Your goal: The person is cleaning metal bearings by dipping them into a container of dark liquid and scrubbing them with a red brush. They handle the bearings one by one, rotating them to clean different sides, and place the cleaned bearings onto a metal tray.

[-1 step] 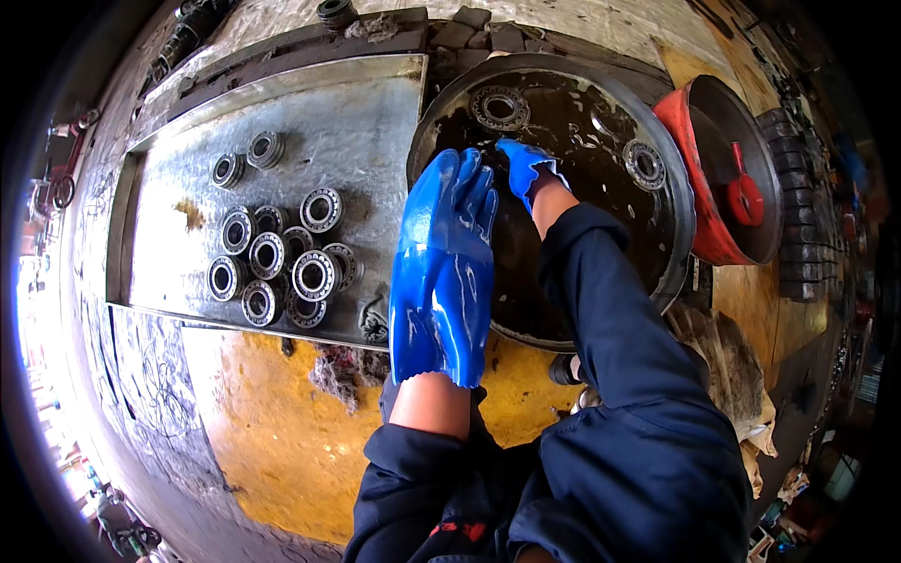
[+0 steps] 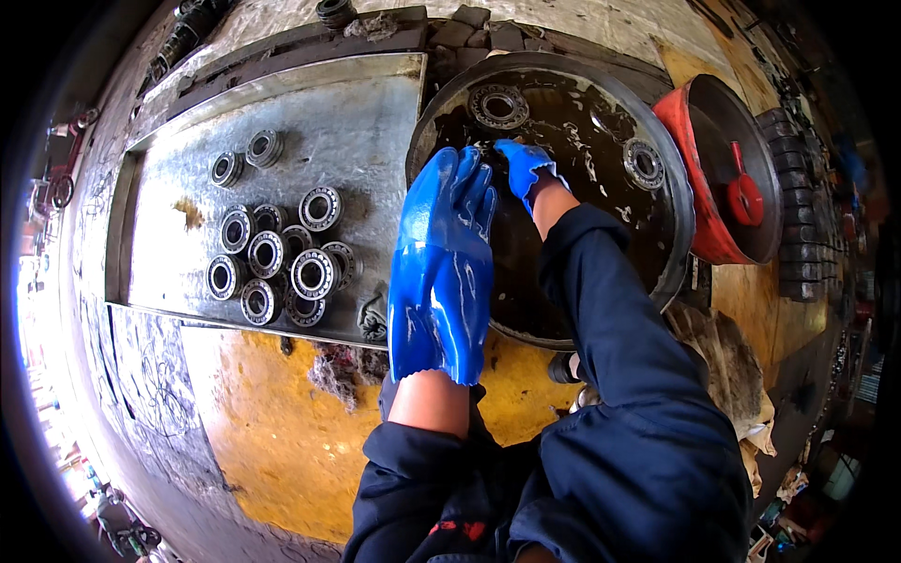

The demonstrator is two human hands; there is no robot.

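Note:
My left hand [image 2: 441, 253], in a long blue rubber glove, reaches over the left part of a round metal tub [image 2: 683, 225] of dark liquid. Its fingers are close together and bent away from view, and what they hold is hidden. Close beside its fingertips is my right hand [image 2: 527, 169], also blue-gloved, with its fingers closed. A small dark thing shows between the hands, too covered to name. Beyond them a large roller bearing [image 2: 498, 106] sits in the tub, and another bearing [image 2: 644, 164] lies near its right wall.
Left of the tub, a shallow metal tray [image 2: 178, 272] holds several bearings [image 2: 313, 274] and a crumpled dark rag [image 2: 374, 319]. On the right stands a red basin [image 2: 693, 188] with a red-handled tool [image 2: 745, 199] inside. A row of dark ring-shaped parts [image 2: 800, 225] lies beyond it.
Both hands stay in almost the same place, with only a slight shift. The pale streaks on the liquid have changed shape to the right of my right hand.

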